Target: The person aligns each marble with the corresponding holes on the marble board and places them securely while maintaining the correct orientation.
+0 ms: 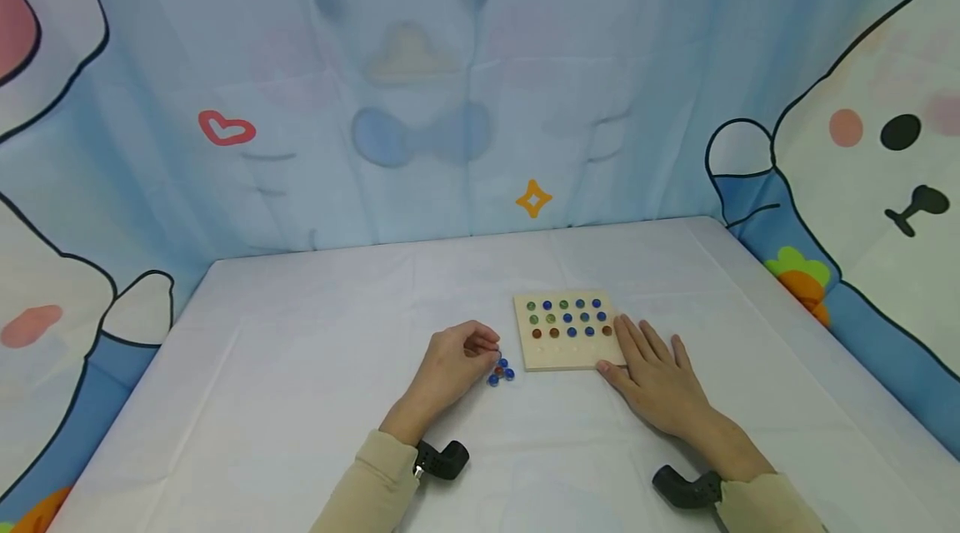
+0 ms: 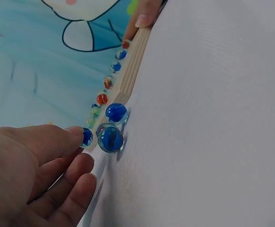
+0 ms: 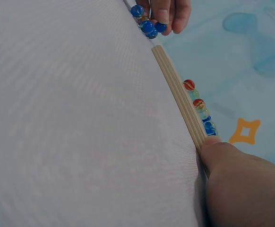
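Observation:
A square wooden board (image 1: 558, 358) lies on the table, holding rows of green, blue and red-brown glass marbles; its front row of small hollows is bare. Just left of it my left hand (image 1: 459, 362) pinches a blue marble (image 2: 87, 137) between thumb and fingertips. Several loose marbles (image 1: 503, 373), mostly blue with a reddish one among them, sit close together beside that hand. My right hand (image 1: 660, 383) lies with fingers spread at the board's right side, its thumb (image 3: 213, 141) touching the edge.
White cloth (image 1: 300, 400) covers the table. Behind it hangs a blue curtain (image 1: 420, 100) printed with cartoon animals, which also runs along both sides. Each wrist wears a black camera mount (image 1: 444, 460) close above the cloth.

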The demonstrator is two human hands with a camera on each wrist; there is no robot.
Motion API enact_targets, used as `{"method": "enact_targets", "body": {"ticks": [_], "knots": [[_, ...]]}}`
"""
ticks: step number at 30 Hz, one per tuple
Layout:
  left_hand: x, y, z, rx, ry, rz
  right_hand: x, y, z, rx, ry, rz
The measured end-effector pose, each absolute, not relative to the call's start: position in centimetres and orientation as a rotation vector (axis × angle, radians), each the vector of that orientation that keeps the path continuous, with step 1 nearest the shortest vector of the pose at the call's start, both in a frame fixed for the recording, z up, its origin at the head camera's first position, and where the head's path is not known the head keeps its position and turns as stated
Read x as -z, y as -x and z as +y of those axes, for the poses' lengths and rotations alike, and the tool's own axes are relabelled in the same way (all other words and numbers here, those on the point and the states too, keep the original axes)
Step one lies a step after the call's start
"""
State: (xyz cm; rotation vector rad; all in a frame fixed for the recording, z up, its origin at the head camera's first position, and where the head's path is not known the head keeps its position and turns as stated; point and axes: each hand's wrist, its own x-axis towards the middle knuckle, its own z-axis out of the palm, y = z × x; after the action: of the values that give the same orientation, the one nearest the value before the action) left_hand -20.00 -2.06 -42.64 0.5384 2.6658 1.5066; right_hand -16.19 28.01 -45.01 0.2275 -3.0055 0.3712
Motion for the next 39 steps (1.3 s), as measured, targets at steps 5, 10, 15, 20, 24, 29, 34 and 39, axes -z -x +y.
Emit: {"method": "enact_targets", "body": {"ticks": [5, 10, 15, 20, 24, 29, 34, 39], "knots": [[42.1, 20.2, -1.4, -1.52, -0.53, 2.647, 45.0, 16.1, 27.9, -0.378, -0.23, -3.002], [41.5, 20.4, -0.6, -1.539, -0.535, 2.63, 44.9, 16.1, 27.9, -0.383, -0.238, -2.998], [41.2, 20.6, 0.1, -1.563, -0.56, 2.609, 44.9, 16.1, 27.9, -0.383, -0.243, -2.996], [41.0, 20.8, 0.8, -1.59, -0.585, 2.583, 44.9, 16.1, 27.8, -0.387, -0.243, -3.002], [40.5, 20.8, 1.5, -1.588, -0.598, 2.575, 44.9, 16.1, 27.7, -0.389, -0.245, -3.002], [40.3, 21.0, 2.4, -1.59, -0.638, 2.564, 44.9, 16.1, 27.7, -0.385, -0.242, -3.005], [40.3, 21.1, 3.4, -1.588, -0.64, 2.558, 44.8, 16.1, 27.7, -0.377, -0.233, -3.014], [40.5, 21.3, 4.6, -1.593, -0.656, 2.545, 44.8, 16.1, 27.6, -0.377, -0.228, -3.023]]}}
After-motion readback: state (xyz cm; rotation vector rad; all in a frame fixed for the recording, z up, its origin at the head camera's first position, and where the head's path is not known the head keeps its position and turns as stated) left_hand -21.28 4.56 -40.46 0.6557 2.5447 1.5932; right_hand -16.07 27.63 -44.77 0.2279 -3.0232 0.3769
